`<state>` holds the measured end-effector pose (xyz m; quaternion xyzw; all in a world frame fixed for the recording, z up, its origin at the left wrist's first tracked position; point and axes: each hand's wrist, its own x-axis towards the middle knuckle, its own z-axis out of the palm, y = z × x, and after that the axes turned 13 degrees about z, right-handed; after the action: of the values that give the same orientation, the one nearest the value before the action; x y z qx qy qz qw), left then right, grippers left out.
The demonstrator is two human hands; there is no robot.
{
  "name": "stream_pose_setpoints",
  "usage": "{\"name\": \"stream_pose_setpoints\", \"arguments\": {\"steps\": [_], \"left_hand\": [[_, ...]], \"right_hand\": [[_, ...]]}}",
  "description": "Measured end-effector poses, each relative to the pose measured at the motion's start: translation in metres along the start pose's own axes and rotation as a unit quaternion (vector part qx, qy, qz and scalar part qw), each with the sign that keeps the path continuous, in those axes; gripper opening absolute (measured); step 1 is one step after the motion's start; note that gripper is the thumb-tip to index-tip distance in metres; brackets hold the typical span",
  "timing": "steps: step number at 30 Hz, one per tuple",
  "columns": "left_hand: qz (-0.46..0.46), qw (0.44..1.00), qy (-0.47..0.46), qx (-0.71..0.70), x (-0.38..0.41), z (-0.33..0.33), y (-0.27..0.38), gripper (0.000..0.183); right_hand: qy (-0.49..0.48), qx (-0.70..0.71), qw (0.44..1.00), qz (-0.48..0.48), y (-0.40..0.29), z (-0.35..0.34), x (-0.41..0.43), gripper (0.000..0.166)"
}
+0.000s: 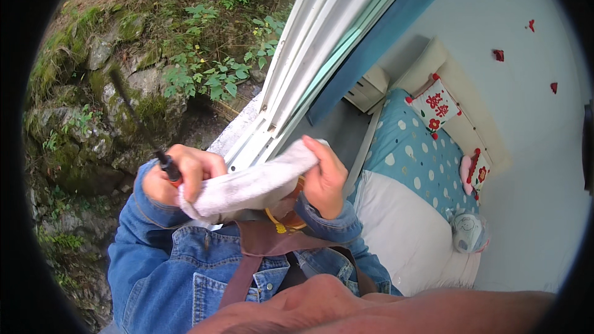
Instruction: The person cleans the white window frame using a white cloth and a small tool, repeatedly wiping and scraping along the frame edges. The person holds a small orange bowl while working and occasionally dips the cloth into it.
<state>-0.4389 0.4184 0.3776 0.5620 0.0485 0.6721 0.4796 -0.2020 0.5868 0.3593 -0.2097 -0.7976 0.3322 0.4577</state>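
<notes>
A white cloth, with some greyish marks, is stretched between my two hands. My left hand grips its left end and also holds a thin tool with a black shaft and an orange-and-black handle, likely a screwdriver; its shaft points up and outward over the rocks, its tip blurred. Thumb and fingers of my right hand pinch the cloth's other end. Behind the cloth, partly hidden, is a brownish-orange thing with a yellow edge.
A white window frame with sliding tracks runs up from my hands. Mossy rocks and plants lie outside. Indoors are a bed with cushions, a white bedside cabinet and a pale wall.
</notes>
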Motion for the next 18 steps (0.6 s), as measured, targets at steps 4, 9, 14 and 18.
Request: {"name": "stream_pose_setpoints", "arguments": {"steps": [4,9,14,18], "left_hand": [[-0.049,0.986,0.024,0.160,-0.011,-0.013,0.034,0.009],[-0.234,0.915,0.206,0.256,-0.063,-0.048,0.044,0.019],[-0.306,0.860,0.273,0.302,-0.069,-0.049,0.049,0.030],[-0.335,0.823,0.269,0.372,-0.051,-0.037,0.053,0.034]], "right_hand": [[-0.097,-0.092,0.991,-0.016,0.018,0.032,0.004,0.048],[-0.123,-0.096,0.985,0.069,0.044,0.033,-0.013,0.045],[-0.063,-0.070,0.972,0.213,0.081,0.017,-0.026,0.038],[-0.049,-0.041,0.960,0.274,0.118,0.032,-0.033,0.044]]}}
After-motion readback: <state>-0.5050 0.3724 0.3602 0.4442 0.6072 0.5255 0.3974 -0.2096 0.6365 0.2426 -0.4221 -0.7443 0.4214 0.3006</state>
